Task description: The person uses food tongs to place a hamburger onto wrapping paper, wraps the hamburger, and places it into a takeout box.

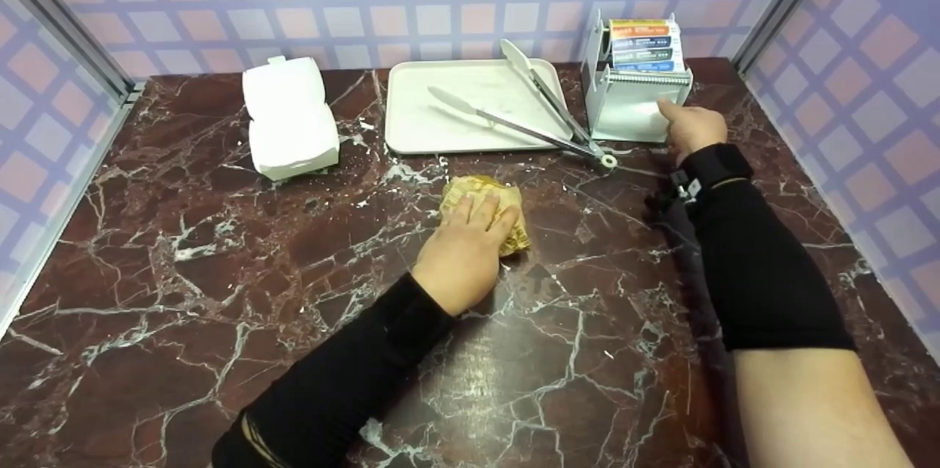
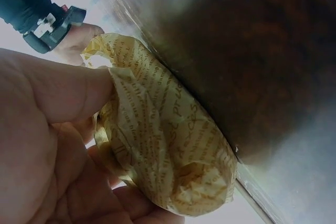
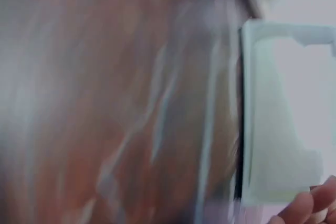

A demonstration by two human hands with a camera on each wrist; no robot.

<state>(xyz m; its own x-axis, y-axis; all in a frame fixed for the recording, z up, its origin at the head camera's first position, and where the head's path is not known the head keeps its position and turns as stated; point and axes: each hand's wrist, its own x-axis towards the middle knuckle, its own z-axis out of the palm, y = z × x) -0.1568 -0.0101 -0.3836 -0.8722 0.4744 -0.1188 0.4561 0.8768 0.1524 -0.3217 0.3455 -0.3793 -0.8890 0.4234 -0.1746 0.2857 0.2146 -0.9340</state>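
Observation:
A parcel wrapped in printed brown-and-cream paper [image 1: 521, 229] lies on the marbled table. My left hand [image 1: 464, 255] holds it, with fingers spread over the top. In the left wrist view, the thumb presses one side of the wrapped parcel [image 2: 168, 129] and the fingers lie round the other. My right hand [image 1: 696, 128] is at the front of a white label dispenser [image 1: 631, 112], its thumb towards the front panel. Fingertips [image 3: 298, 209] show near the lower edge of that panel in the right wrist view. Whether they touch it is unclear.
Behind the parcel is a white tray [image 1: 411, 137], with metal tongs [image 1: 525, 131] lying spread across it and past its front edge. An opened white takeout box [image 1: 290, 123] stands at the left. Colored label rolls [image 1: 645, 45] sit in the dispenser. Patterned walls enclose the table's back and sides.

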